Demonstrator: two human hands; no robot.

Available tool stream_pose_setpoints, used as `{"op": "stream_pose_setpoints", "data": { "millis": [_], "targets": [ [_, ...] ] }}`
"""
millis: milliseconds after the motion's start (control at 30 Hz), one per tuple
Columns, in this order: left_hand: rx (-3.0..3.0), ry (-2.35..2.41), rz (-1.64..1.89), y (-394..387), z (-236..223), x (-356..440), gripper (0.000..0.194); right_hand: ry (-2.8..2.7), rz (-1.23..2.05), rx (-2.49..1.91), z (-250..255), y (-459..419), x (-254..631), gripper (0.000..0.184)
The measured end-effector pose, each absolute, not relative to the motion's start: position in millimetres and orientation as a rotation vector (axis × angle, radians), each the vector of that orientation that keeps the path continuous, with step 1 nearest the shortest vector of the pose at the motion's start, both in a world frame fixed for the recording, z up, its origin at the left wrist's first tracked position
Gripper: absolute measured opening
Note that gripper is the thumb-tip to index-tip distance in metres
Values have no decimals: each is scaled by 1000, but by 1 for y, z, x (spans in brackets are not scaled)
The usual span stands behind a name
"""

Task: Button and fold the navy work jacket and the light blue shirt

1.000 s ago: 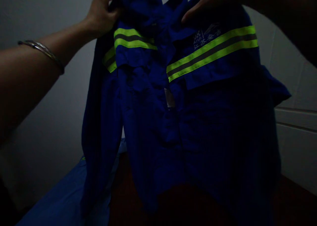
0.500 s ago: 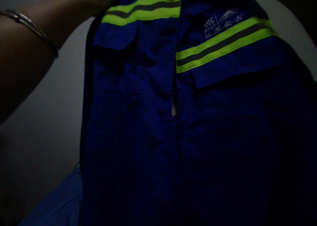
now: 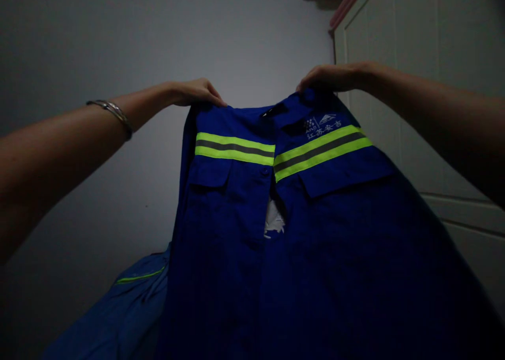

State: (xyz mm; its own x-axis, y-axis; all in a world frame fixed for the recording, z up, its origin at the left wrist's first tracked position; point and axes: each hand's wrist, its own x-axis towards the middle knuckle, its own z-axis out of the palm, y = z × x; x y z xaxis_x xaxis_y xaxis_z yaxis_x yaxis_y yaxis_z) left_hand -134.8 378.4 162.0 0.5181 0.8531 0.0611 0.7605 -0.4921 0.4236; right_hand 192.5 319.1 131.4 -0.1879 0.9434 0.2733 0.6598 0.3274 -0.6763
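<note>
A dark blue work jacket (image 3: 236,207) hangs upright before me, its front facing my eyes. Yellow-green reflective bands with a grey stripe cross the chest, above two pocket flaps. White lettering and a logo (image 3: 323,126) show on the right side of the picture. My left hand (image 3: 203,92), below a wrist with metal bangles (image 3: 112,113), pinches the jacket's left shoulder. At the other shoulder, my right hand (image 3: 325,78) is closed on the cloth. Between the front edges is a gap with something whitish (image 3: 274,218) in it. The lower part fades into shadow.
Behind the jacket is a plain grey wall (image 3: 138,39). A pale panelled cabinet or door (image 3: 414,60) with a pinkish top edge stands at the right. Lighter blue cloth with a yellow-green line (image 3: 118,307) lies at lower left. The room is dim.
The jacket has moved lower and farther from me, with both hands still at its shoulders. Both hands now show clearly, and the front gap looks wider.
</note>
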Motion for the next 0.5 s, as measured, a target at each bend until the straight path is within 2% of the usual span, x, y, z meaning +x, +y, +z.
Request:
{"op": "stream_pose_setpoints", "data": {
  "millis": [100, 200, 400, 500],
  "targets": [
    [2444, 1425, 242, 380, 158, -140, 42, -2037, 714, -1544, 127, 326, 198, 28],
    [2456, 1459, 230, 380, 152, -139, 43, -2136, 743, -1433, 123, 323, 201, 31],
    [2374, 1265, 656, 366, 147, -138, 43, -1999, 771, -1256, 110, 315, 206, 43],
    [2358, 1378, 841, 351, 142, -144, 40, -1946, 692, -1119, 99, 319, 201, 46]
  ]
}}
